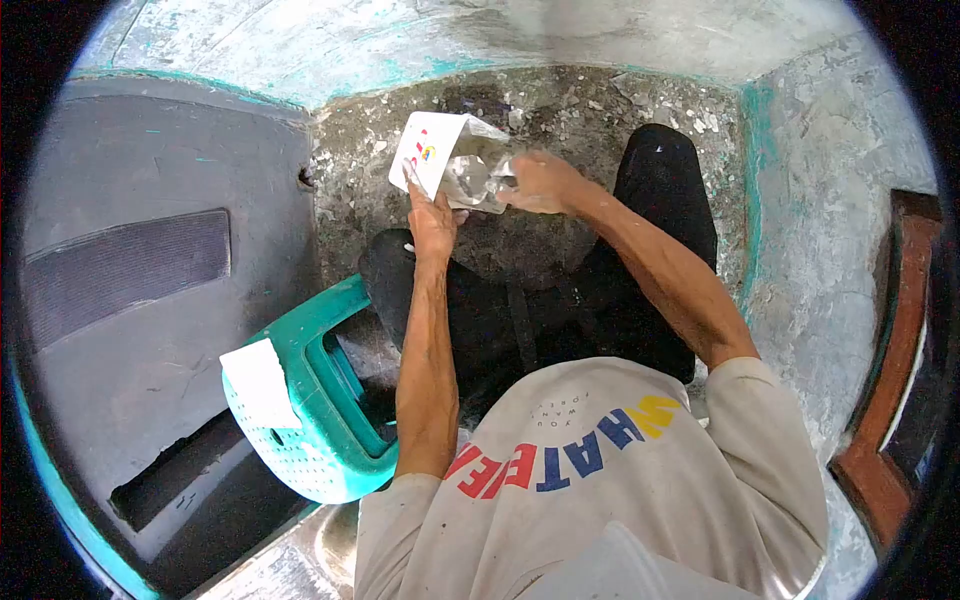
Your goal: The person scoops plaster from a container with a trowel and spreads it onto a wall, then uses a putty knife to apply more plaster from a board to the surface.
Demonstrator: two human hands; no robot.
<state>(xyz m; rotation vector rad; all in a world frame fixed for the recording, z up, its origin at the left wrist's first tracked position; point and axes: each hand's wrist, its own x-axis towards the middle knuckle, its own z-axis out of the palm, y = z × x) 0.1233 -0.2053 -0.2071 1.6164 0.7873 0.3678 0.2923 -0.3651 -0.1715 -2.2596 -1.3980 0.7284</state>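
Both of my hands are raised in front of me over my knees. My left hand [432, 218] grips the lower edge of a white paper packet [428, 146] with a red, yellow and blue print. My right hand [540, 182] is closed on the crinkled clear plastic [474, 176] that sticks out of the packet's open side. The two hands are close together, with the plastic between them. What is inside the packet is hidden.
A green perforated plastic basket [320, 420] lies on its side by my left leg, with a white paper [258, 382] on its rim. A large dark grey panel [140, 300] fills the left. Rough concrete floor [560, 100] lies ahead, a wooden frame [900, 380] at right.
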